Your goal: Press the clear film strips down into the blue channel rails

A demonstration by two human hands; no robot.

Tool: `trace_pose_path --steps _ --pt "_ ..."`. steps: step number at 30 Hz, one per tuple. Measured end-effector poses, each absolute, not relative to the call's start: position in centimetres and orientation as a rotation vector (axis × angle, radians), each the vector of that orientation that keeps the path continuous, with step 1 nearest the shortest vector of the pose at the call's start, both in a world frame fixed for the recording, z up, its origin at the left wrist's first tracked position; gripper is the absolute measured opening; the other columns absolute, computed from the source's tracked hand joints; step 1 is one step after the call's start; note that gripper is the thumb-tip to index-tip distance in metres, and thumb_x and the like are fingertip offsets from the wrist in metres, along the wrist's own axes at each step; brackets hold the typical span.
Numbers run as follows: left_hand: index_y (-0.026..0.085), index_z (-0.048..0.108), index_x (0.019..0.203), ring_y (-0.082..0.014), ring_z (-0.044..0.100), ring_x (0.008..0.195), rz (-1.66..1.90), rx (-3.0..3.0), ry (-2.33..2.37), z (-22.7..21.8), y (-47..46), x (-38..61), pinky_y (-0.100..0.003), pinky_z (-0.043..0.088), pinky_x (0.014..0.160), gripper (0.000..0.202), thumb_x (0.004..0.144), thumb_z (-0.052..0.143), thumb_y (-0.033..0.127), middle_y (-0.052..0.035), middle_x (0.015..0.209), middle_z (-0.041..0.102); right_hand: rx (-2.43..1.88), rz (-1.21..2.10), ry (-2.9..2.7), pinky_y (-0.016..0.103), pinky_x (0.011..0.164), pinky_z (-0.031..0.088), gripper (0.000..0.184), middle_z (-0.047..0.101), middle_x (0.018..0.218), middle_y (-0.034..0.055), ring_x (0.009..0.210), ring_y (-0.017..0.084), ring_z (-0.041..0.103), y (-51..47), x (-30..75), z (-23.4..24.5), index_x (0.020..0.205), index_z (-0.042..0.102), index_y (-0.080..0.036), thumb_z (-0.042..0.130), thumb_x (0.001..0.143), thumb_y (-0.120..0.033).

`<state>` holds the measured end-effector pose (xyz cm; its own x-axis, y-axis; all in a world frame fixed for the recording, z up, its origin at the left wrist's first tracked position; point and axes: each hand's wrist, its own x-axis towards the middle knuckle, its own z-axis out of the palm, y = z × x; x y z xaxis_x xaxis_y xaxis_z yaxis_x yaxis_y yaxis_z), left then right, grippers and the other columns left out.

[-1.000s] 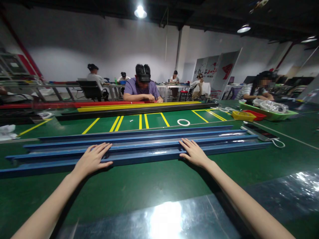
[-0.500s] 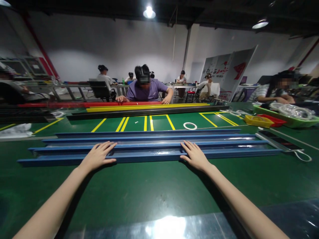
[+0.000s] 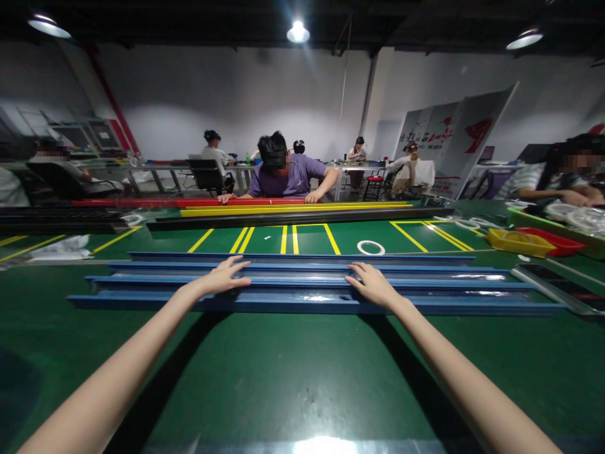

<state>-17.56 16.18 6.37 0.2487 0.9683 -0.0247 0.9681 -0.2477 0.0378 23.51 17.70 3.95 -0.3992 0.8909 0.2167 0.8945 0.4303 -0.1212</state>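
Blue rails: slipping right, could bump the phone
Left hand: spread over them, contact hard to tell
Right hand: likewise spread

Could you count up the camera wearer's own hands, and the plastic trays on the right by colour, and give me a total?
Wearer's hands, left hand and right hand: 2
Yellow tray: 1
Red tray: 1
Green tray, partly out of the picture: 1
Total: 5
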Motion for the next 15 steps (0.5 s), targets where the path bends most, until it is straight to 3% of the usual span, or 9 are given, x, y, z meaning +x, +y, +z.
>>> trace_pose_path --steps 2,5,8,11,15 --pt "0.019 0.041 0.127 -0.0226 0.031 0.124 0.168 2.535 1.777 6.9 17.8 -14.4 -0.035 0.030 0.098 0.061 0.080 0.030 0.056 -0.0105 0.137 0.033 -1.566 -0.059 -2.440 0.037 0.095 0.033 0.055 0.044 0.128 0.0153 0.117 0.024 0.039 19.6 23.2 4.3 0.122 0.046 -0.011 0.031 0.085 -0.048" --pt "0.017 0.041 0.126 -0.0200 0.033 0.123 0.222 2.544 1.787 6.4 19.9 -9.8 -0.034 0.028 0.100 0.053 0.085 0.027 0.048 -0.0096 0.134 0.037 -1.588 -0.114 -2.440 0.036 0.098 0.029 0.051 0.041 0.132 0.0147 0.121 0.023 0.036 22.2 22.5 3.9 0.125 0.044 -0.011 0.032 0.086 -0.041" --pt "0.015 0.034 0.130 -0.0190 0.026 0.127 0.240 2.508 1.850 4.9 21.5 -6.5 -0.034 0.024 0.102 0.048 0.089 0.024 0.038 -0.0087 0.138 0.031 -1.621 -0.091 -2.408 0.037 0.100 0.027 0.052 0.036 0.135 0.0139 0.125 0.024 0.030 24.0 21.6 3.0 0.128 0.040 -0.011 0.032 0.086 -0.041" --pt "0.017 0.028 0.133 -0.0222 0.016 0.130 0.234 2.458 1.910 3.4 22.6 -4.7 -0.040 0.019 0.104 0.051 0.089 0.021 0.041 -0.0069 0.142 0.020 -1.660 -0.018 -2.410 0.040 0.099 0.027 0.056 0.036 0.136 0.0118 0.127 0.025 0.026 24.9 21.1 2.1 0.131 0.036 -0.013 0.030 0.086 -0.045" --pt "0.023 0.030 0.133 -0.0244 0.018 0.130 0.156 2.370 1.916 2.6 23.5 -4.2 -0.047 0.019 0.102 0.057 0.086 0.015 0.053 -0.0042 0.142 0.023 -1.675 0.048 -2.453 0.039 0.098 0.027 0.061 0.039 0.134 0.0110 0.125 0.025 0.031 25.3 21.0 1.9 0.130 0.039 -0.015 0.023 0.085 -0.054"
